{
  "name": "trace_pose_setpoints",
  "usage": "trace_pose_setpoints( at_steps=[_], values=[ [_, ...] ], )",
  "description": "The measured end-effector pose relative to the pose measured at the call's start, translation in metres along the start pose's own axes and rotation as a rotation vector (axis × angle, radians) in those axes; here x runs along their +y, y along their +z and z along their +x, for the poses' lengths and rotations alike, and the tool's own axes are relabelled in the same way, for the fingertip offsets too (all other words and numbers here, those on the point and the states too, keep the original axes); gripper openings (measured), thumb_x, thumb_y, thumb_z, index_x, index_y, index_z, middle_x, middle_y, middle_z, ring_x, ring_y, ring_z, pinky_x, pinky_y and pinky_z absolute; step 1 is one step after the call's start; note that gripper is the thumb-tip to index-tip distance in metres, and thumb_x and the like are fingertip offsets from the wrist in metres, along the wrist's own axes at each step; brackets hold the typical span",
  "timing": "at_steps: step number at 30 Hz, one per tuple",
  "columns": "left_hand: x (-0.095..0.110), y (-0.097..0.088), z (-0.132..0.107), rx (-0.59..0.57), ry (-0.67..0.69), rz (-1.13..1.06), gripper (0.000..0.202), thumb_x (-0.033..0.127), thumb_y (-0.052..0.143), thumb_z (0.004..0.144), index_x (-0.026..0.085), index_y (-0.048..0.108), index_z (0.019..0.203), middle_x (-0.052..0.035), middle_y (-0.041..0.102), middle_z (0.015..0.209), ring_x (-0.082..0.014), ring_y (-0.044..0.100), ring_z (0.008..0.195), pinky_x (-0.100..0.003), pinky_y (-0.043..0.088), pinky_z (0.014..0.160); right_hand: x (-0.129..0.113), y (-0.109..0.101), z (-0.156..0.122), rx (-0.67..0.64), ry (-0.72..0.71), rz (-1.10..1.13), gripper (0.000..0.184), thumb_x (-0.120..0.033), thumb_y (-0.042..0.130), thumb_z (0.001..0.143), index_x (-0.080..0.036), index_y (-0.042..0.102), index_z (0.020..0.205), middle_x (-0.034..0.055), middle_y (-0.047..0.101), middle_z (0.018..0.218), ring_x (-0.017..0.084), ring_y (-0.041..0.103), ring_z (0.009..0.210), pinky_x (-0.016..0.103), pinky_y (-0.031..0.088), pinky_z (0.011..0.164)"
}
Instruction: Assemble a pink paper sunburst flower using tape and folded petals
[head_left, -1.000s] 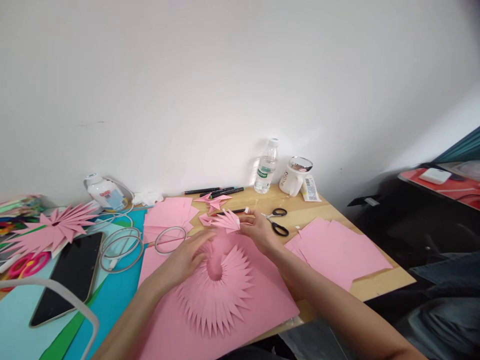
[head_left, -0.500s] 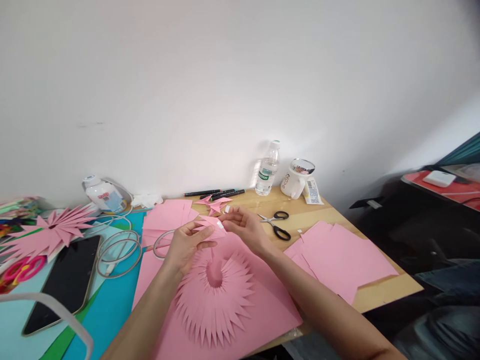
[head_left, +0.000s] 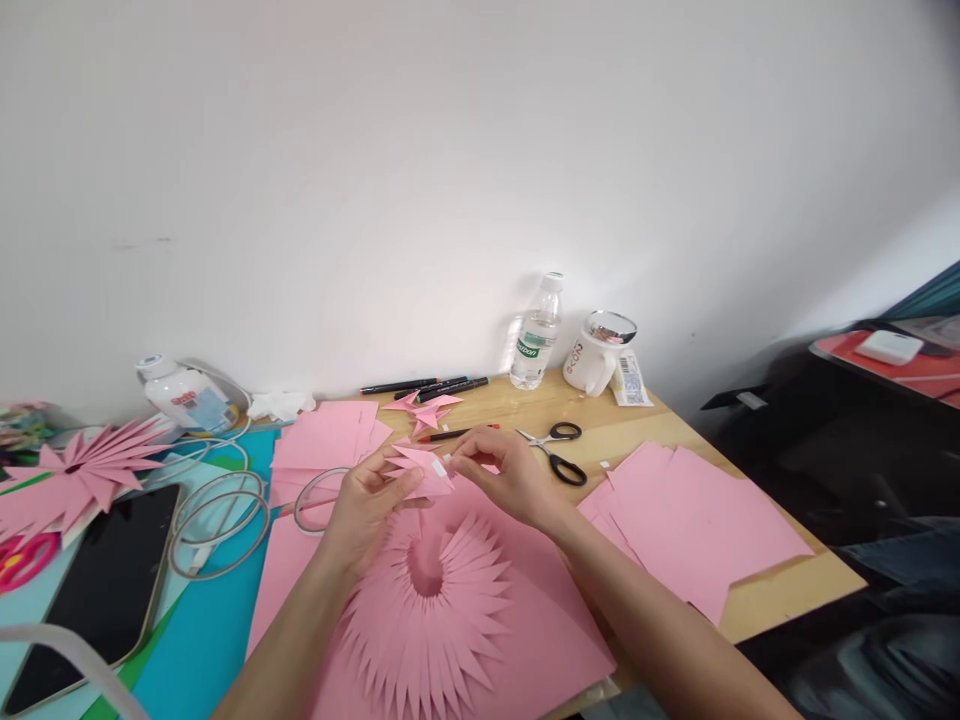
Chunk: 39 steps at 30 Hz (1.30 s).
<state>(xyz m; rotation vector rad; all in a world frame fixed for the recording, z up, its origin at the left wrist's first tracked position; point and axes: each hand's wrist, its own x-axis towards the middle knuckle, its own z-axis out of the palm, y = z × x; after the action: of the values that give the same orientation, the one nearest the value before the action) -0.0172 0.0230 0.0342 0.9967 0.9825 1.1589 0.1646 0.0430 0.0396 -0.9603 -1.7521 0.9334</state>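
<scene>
My left hand (head_left: 365, 505) pinches a small folded pink paper piece (head_left: 420, 470) held above the table. My right hand (head_left: 499, 472) meets it from the right, fingertips pinched on a tiny white strip at the piece's edge. Below both hands lies a large pink spiked paper flower (head_left: 431, 600) with a hollow centre, resting on a big pink sheet (head_left: 555, 630).
Black scissors (head_left: 559, 455), a red pen (head_left: 454, 434), black markers (head_left: 424, 386), a water bottle (head_left: 535, 335) and a white mug (head_left: 596, 355) lie behind. Pink sheets (head_left: 690, 525) cover the right. At left are a tape ring (head_left: 315, 497), cable (head_left: 217, 510), phone (head_left: 97, 590) and another pink flower (head_left: 79, 475).
My left hand lifted off the big flower and took the small folded piece. Both hands came together, raising the piece over the flower, and the view shifted slightly left.
</scene>
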Motion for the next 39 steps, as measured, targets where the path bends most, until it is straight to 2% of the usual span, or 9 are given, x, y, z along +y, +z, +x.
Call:
trace_pose_setpoints(
  at_steps=[5, 8, 14, 21, 29, 34, 39],
  values=[
    [-0.001, 0.003, 0.001, 0.061, -0.02, 0.002, 0.025, 0.029, 0.078, 0.062, 0.017, 0.066, 0.08, -0.0016, 0.066, 0.073, -0.0169, 0.064, 0.067, -0.035, 0.058, 0.064, 0.0, -0.003, -0.001, 0.015, -0.052, -0.055, 0.017, -0.027, 0.06, 0.081, -0.02, 0.067, 0.068, 0.0037, 0.067, 0.075, 0.015, 0.061, 0.069, 0.026, 0.049, 0.063],
    [-0.001, 0.006, 0.001, 0.085, -0.017, -0.007, 0.026, 0.03, 0.079, 0.061, 0.016, 0.066, 0.078, -0.0015, 0.066, 0.071, -0.0176, 0.065, 0.067, -0.036, 0.058, 0.065, 0.002, -0.003, -0.001, 0.021, -0.082, -0.094, 0.016, -0.027, 0.062, 0.082, -0.021, 0.069, 0.069, 0.004, 0.068, 0.076, 0.015, 0.062, 0.069, 0.027, 0.049, 0.064],
    [-0.002, 0.006, 0.001, 0.109, 0.017, 0.014, 0.027, 0.029, 0.079, 0.061, 0.016, 0.067, 0.081, -0.0017, 0.068, 0.074, -0.0176, 0.065, 0.069, -0.034, 0.057, 0.067, 0.006, 0.003, -0.003, 0.105, -0.14, -0.147, 0.013, -0.024, 0.064, 0.081, -0.022, 0.072, 0.071, 0.0039, 0.068, 0.077, 0.015, 0.062, 0.068, 0.026, 0.049, 0.062],
    [-0.006, 0.003, 0.0, 0.124, 0.079, 0.108, 0.026, 0.03, 0.077, 0.064, 0.017, 0.067, 0.085, -0.0027, 0.069, 0.081, -0.0159, 0.064, 0.071, -0.028, 0.055, 0.065, 0.014, 0.009, -0.004, 0.107, -0.201, -0.167, 0.018, -0.025, 0.057, 0.086, -0.023, 0.072, 0.076, 0.0044, 0.069, 0.082, 0.015, 0.064, 0.073, 0.026, 0.049, 0.064],
    [0.0, 0.006, -0.001, 0.159, -0.001, -0.066, 0.031, 0.031, 0.078, 0.062, 0.017, 0.064, 0.085, -0.0008, 0.068, 0.075, -0.0176, 0.065, 0.07, -0.034, 0.058, 0.063, 0.006, 0.005, -0.005, 0.218, -0.362, -0.236, 0.018, -0.023, 0.053, 0.088, -0.022, 0.071, 0.084, 0.0064, 0.068, 0.087, 0.016, 0.064, 0.078, 0.027, 0.05, 0.067],
    [-0.001, 0.004, -0.002, 0.11, 0.05, -0.015, 0.028, 0.031, 0.077, 0.065, 0.017, 0.064, 0.085, -0.0033, 0.07, 0.084, -0.0201, 0.066, 0.078, -0.034, 0.058, 0.065, 0.004, 0.005, -0.003, 0.113, -0.356, -0.245, 0.02, -0.022, 0.051, 0.089, -0.022, 0.07, 0.082, 0.0059, 0.068, 0.087, 0.015, 0.063, 0.077, 0.027, 0.05, 0.067],
    [-0.007, 0.003, -0.003, 0.098, 0.148, 0.043, 0.024, 0.029, 0.073, 0.07, 0.017, 0.063, 0.087, -0.0052, 0.068, 0.094, -0.0204, 0.065, 0.084, -0.033, 0.057, 0.069, 0.001, 0.006, -0.003, 0.154, -0.412, -0.337, 0.021, -0.019, 0.051, 0.089, -0.021, 0.069, 0.078, 0.0056, 0.068, 0.085, 0.014, 0.063, 0.074, 0.024, 0.048, 0.063]
  ],
)
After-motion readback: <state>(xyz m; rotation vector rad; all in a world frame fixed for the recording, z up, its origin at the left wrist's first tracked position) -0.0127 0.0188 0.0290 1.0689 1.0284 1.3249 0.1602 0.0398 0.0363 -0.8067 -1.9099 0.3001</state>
